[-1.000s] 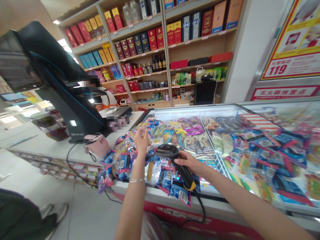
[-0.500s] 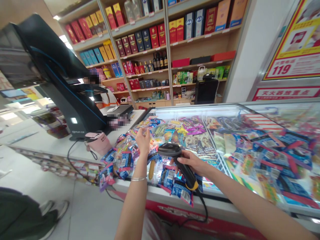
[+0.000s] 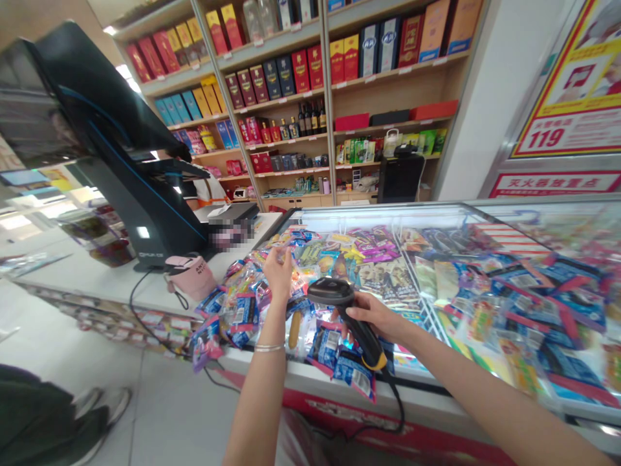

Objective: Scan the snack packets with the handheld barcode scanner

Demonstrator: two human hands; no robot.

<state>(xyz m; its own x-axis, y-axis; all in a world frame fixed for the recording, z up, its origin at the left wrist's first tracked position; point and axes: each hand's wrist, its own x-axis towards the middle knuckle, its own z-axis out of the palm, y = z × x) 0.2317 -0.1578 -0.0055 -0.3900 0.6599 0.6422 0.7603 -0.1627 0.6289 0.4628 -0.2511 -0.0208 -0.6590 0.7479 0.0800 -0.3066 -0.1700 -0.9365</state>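
— What is grasped by the right grip (image 3: 373, 317)?
— A corded barcode scanner (image 3: 330, 291) is clenched above snack packets (image 3: 242, 317) heaped on the chest freezer (image 3: 485, 220).
— And the left grip (image 3: 279, 275)?
— It is raised over the packets; whether it is clenched cannot be told.

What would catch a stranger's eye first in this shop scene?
The black handheld barcode scanner in the person's right hand stands out, beside a heap of shiny blue snack packets at the front of a glass-topped display case. Beyond, tall wooden shelves of red and gold boxes fill the back wall.
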